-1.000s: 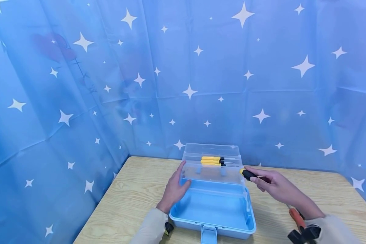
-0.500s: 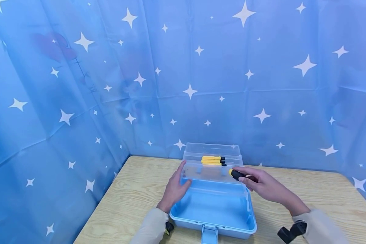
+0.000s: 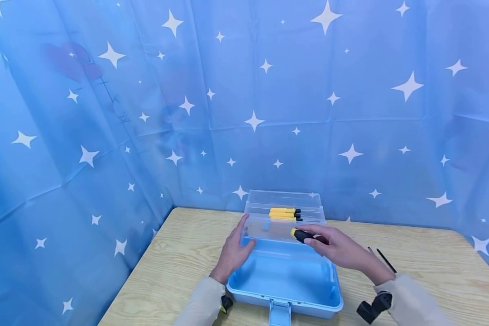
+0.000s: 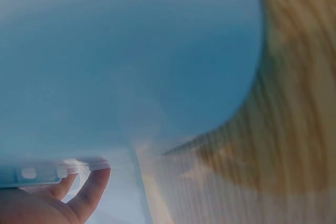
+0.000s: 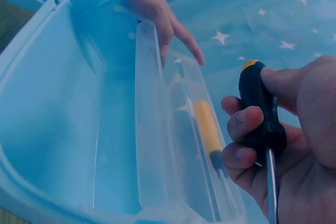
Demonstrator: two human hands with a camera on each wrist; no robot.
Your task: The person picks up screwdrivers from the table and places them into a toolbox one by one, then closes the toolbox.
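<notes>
A black-handled screwdriver (image 5: 260, 114) with a yellow end cap is held by my right hand (image 3: 338, 246), between thumb and curled fingers, above the front of the clear tray (image 3: 277, 232). Its metal shaft points back toward the wrist. My left hand (image 3: 233, 253) grips the left end of that tray, thumb at the front and fingers toward the back. Several small yellow screwdrivers (image 3: 283, 214) lie side by side in the tray's rear part. Below is the open light blue toolbox (image 3: 285, 301), nothing lying on its floor.
On the table (image 3: 167, 267), two thin tool shafts (image 3: 385, 259) stick out from behind the right forearm, their handles hidden. The toolbox latch (image 3: 280, 312) hangs at the front. A blue curtain (image 3: 212, 90) with white stars rises behind and to the left.
My right hand has carried the screwdriver leftward, from beside the toolbox to above the clear tray. The left hand has stayed at the tray's end.
</notes>
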